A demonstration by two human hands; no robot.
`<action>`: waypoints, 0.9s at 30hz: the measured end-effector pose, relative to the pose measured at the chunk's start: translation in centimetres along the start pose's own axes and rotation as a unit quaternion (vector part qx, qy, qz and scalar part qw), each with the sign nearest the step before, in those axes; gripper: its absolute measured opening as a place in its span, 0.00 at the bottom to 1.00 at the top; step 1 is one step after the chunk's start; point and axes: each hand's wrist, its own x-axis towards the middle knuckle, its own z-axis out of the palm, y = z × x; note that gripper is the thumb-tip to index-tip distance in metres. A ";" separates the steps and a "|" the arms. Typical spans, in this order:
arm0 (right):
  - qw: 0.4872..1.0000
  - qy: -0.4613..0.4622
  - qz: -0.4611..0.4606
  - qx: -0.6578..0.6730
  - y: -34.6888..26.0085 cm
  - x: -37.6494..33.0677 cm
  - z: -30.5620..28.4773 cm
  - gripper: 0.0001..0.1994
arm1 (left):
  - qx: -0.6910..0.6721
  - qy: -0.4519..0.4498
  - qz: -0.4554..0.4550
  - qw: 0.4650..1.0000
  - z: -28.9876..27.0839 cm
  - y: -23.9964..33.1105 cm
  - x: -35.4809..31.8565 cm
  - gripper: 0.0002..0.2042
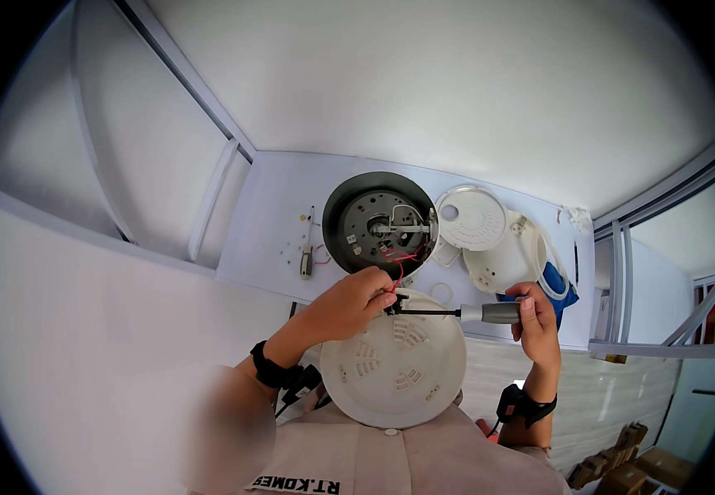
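Observation:
My right hand (536, 322) is closed round the grey handle of a screwdriver (489, 313). Its dark shaft points left and its tip meets a small black part (395, 304). My left hand (356, 304) pinches that part, and red wires (402, 268) run from it up into a round appliance body (381, 223). The body has a dark inside wall, with metal brackets and wiring showing. Below my hands, a round off-white base plate (392, 363) with vent slots leans between the table edge and my torso. The fingertips of my left hand partly hide the black part.
A second screwdriver (306, 252) lies on the white table (267, 214), with small screws beside it. Right of the body are a round perforated white plate (477, 223), an off-white cover (498, 262), a white ring (549, 268) and a blue item (564, 301). Cardboard boxes (621, 478) stand at lower right.

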 end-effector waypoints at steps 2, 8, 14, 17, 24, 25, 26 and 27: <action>1.000 -0.012 -0.027 0.003 0.0 0.0 0.3 0.23 | 0.001 0.003 -0.003 1.000 0.1 -0.1 -0.1 0.07; 0.989 -0.015 -0.147 -0.008 0.4 -0.2 0.7 0.21 | -0.003 0.003 -0.010 1.000 0.4 -0.4 -0.3 0.08; 0.985 0.032 -0.166 -0.033 1.2 0.0 0.6 0.16 | -0.027 0.017 -0.009 0.999 0.6 -0.5 -0.2 0.08; 0.992 0.054 -0.111 -0.029 0.8 0.1 0.9 0.14 | -0.036 0.012 -0.008 0.999 0.7 -0.5 -0.1 0.08; 0.998 0.050 -0.030 0.024 0.9 0.3 0.9 0.16 | -0.031 0.012 -0.001 0.999 0.4 -0.1 -0.2 0.11; 0.997 0.045 -0.052 0.025 0.8 0.3 1.0 0.16 | -0.031 0.009 -0.011 0.999 0.4 0.2 -0.3 0.11; 0.996 0.039 -0.074 0.027 0.7 0.3 1.3 0.16 | -0.031 0.006 -0.021 0.999 0.3 0.3 -0.3 0.11; 0.994 0.034 -0.096 0.028 0.6 0.3 1.4 0.17 | -0.025 0.001 -0.024 0.999 0.3 0.3 -0.3 0.11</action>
